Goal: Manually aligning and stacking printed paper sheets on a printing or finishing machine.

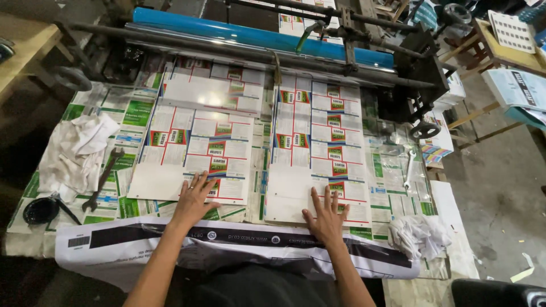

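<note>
Both bare forearms reach up from the bottom edge. Left hand, lower centre-left of the frame, lies palm down, fingers together and straight. Right hand, lower centre-right, lies flat, fingers spread.

Your left hand lies on the left sheet stack, right hand on the right stack; roller behind, wrench far left.
</note>
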